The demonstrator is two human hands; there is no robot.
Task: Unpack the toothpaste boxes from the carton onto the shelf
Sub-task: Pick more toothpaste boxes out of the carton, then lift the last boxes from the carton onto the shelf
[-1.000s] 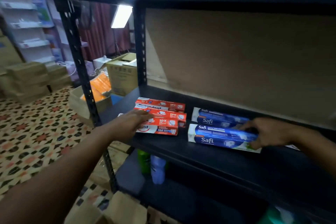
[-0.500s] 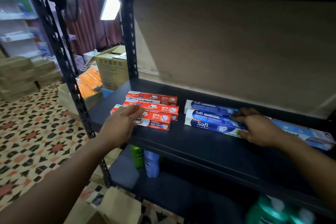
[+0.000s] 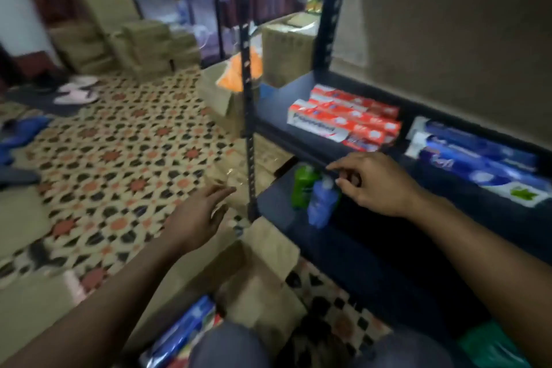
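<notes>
Red toothpaste boxes (image 3: 343, 119), at least three, lie flat and side by side on the black shelf (image 3: 277, 104) at two o'clock. The blue toothpaste boxes (image 3: 478, 164), about three, lie at three o'clock, apparently kept apart by brand. Blur prevents a firmer count. At six o'clock, one open carton (image 3: 263, 287) on the floor holds more boxes (image 3: 179, 334). The left grip (image 3: 197, 218), released and empty, reaches at seven o'clock, likely toward the carton. The right grip (image 3: 376, 185), loosely curled and empty, hangs at the shelf's front edge. Two bottles, a green bottle (image 3: 303, 185) and a blue bottle (image 3: 322, 203), stand on the lower shelf.
</notes>
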